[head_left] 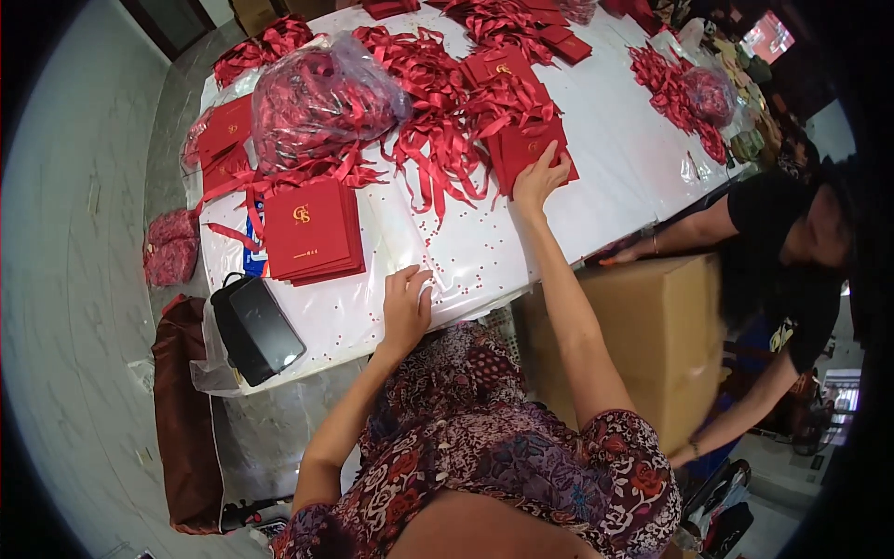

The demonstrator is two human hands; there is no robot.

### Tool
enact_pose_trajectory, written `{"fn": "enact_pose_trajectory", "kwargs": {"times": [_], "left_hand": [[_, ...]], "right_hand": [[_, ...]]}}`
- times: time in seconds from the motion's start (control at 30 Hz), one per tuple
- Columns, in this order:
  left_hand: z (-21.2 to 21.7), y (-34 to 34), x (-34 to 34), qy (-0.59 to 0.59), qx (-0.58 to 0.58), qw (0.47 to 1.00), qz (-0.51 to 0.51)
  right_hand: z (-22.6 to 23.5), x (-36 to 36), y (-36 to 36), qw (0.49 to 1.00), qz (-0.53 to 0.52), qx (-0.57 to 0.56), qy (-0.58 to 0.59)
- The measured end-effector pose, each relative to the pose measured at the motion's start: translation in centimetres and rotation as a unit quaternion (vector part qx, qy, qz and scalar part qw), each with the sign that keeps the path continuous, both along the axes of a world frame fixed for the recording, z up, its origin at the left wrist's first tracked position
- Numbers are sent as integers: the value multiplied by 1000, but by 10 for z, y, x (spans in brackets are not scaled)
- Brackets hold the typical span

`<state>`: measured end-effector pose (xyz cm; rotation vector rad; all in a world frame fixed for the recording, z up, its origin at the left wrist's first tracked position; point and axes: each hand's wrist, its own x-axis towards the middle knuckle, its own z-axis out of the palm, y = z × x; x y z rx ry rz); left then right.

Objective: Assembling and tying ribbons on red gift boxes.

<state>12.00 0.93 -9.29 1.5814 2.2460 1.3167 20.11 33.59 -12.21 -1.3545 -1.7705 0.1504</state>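
My right hand (pixel 540 184) reaches to the far right, its fingers closed over the near edge of a flat red paper bag (pixel 526 147) with gold print. That bag lies at the front of an overlapping row, with red ribbons strewn across it. My left hand (pixel 407 307) is by the table's near edge, fingers loosely bent and apart, with nothing visible in it. Left of it a neat stack of flat red bags (pixel 312 228) sits on the table. Loose red ribbons (pixel 442 158) spread between the stack and my right hand.
A clear plastic sack of red ribbon (pixel 321 102) stands behind the stack. A dark phone-like device (pixel 265 326) lies at the white table's (pixel 372 321) near left corner. Small red dots scatter over the tabletop. At right, a person in black (pixel 778 242) holds a large cardboard box (pixel 643 335).
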Motion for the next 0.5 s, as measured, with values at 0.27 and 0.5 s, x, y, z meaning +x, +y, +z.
{"fn": "enact_pose_trajectory", "kwargs": {"times": [0.27,0.5], "left_hand": [[-5,-1,-3,-10,4,1000,-10],[-3,1,-6,-40,18,999,-23]], "right_hand": [[1,-22,11,999,-12,34,6],[4,-11,-7,998,-24,25,60]]}}
